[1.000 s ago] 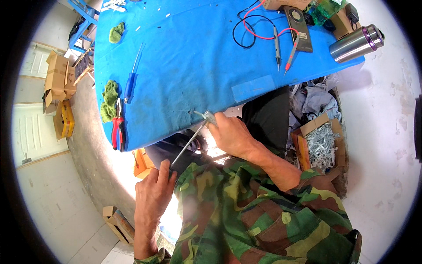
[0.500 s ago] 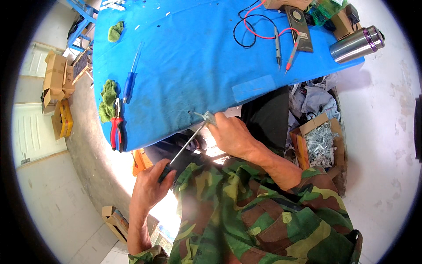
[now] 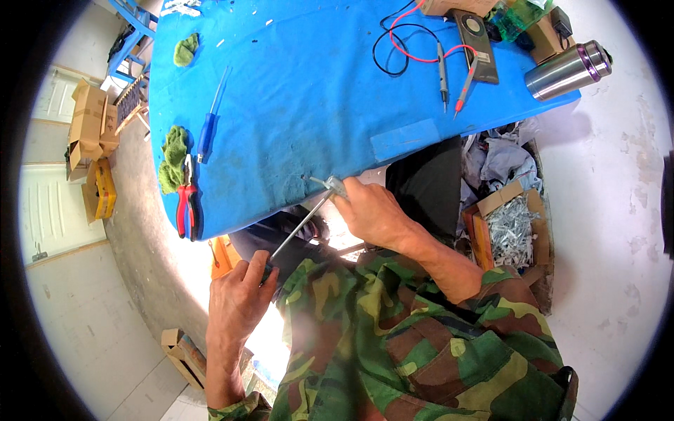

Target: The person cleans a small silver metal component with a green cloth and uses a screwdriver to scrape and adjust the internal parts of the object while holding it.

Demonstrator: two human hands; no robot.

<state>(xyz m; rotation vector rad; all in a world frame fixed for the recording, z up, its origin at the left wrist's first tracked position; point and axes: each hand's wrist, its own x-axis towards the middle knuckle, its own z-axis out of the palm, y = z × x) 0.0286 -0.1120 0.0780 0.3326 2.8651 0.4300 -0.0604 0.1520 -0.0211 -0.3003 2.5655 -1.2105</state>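
My left hand (image 3: 239, 295) is closed round the dark handle of a long screwdriver (image 3: 300, 226), low at left of centre. The steel shaft runs up to a small pale grey metal part (image 3: 333, 184) at the front edge of the blue-covered table (image 3: 281, 98). My right hand (image 3: 368, 214) pinches that part, which has a thin prong sticking out leftward. Left of them lie red-handled pliers (image 3: 186, 207) on a green rag (image 3: 173, 151), with a blue-handled screwdriver (image 3: 206, 133) beside them.
Test probes (image 3: 442, 77), a flat grey device (image 3: 483, 67) and a steel flask (image 3: 565, 76) occupy the table's right side. A box of shredded scrap (image 3: 512, 231) sits under the right end, by a white wall (image 3: 611, 210). Cardboard boxes (image 3: 88, 123) and blue chairs (image 3: 130, 38) stand at left.
My left hand has shifted a little leftward, and its fingers have moved around the screwdriver handle. My right hand and the metal part have stayed nearly in place.
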